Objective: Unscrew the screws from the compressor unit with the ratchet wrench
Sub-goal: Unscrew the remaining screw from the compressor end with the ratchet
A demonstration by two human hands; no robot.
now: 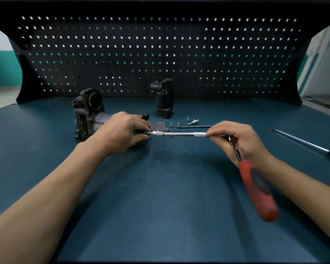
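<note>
The dark compressor unit (88, 115) lies on its side on the blue bench. My left hand (122, 128) grips its right end, where the tip of the silver extension bar (179, 133) meets the unit. My right hand (236, 139) holds the ratchet wrench at its head, fingers pinching the knurled end of the bar. The wrench's red and black handle (257, 189) hangs down toward me and is blurred. Three loose screws (171, 124) lie just behind the bar.
A second black part (164, 99) stands upright behind the screws. A small socket adapter (193, 122) and a thin dark rod (194, 127) lie near it. A long screwdriver (305, 143) with a yellow handle lies at the right. A pegboard (160, 54) closes off the back.
</note>
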